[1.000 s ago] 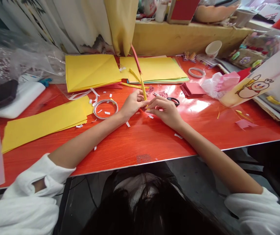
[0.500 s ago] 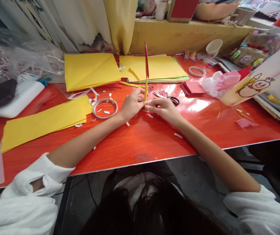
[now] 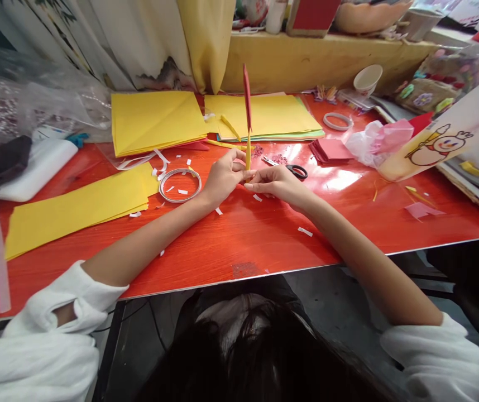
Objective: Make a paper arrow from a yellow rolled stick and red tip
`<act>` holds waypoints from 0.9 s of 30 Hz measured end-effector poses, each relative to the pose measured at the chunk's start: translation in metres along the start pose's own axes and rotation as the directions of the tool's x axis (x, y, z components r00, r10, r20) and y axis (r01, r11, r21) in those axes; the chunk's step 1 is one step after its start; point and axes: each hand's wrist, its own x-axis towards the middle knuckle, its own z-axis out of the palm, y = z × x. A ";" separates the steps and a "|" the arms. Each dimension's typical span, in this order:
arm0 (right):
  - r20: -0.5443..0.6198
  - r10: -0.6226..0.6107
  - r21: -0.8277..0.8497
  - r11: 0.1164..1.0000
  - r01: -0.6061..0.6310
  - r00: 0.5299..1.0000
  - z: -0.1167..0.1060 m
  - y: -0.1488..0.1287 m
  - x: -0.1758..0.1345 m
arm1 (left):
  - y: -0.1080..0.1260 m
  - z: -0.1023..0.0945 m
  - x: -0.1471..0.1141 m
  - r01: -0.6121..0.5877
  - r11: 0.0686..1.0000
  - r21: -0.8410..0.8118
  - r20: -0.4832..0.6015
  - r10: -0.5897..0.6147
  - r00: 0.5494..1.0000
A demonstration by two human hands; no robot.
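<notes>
Between my two hands stands a thin yellow paper stick [image 3: 248, 151] with a narrow dark red paper piece [image 3: 247, 100] at its top, seen edge-on. My left hand [image 3: 225, 173] pinches the stick low down, thumb and fingers around it. From the other side my right hand [image 3: 277, 181] pinches at the stick's bottom end; its fingertips nearly meet those of the left. Just beyond the right hand lie black-handled scissors [image 3: 297, 171]. A roll of tape [image 3: 180, 185] lies flat to the left of my left hand, with small white scraps around it.
Yellow paper sheets [image 3: 158, 120] are stacked at the back, cut yellow strips [image 3: 76, 212] at left. Dark red paper squares [image 3: 330, 152], another tape ring [image 3: 337, 121] and a paper cup [image 3: 367, 80] stand right. A tall translucent bag [image 3: 440, 134] leans at the right edge of the red table [image 3: 206, 257].
The stick has tilted slightly to the left at its top and moved a touch left. My right hand has shifted a little left along its base. The rest looks the same.
</notes>
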 end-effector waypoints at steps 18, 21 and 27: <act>-0.143 -0.291 -0.366 0.904 0.223 0.946 0.007 0.012 -0.006 | 0.049 -0.072 0.025 -0.034 0.682 0.731 0.260 -0.232 0.937; -0.138 -0.275 -0.362 0.908 0.209 0.952 0.008 0.012 -0.006 | 0.053 -0.087 0.021 -0.047 0.362 0.931 0.274 -0.608 0.745; -0.271 -0.379 -0.436 0.868 0.238 0.885 0.008 0.008 -0.011 | 0.078 -0.083 0.012 -0.246 0.339 0.908 0.413 -0.632 0.656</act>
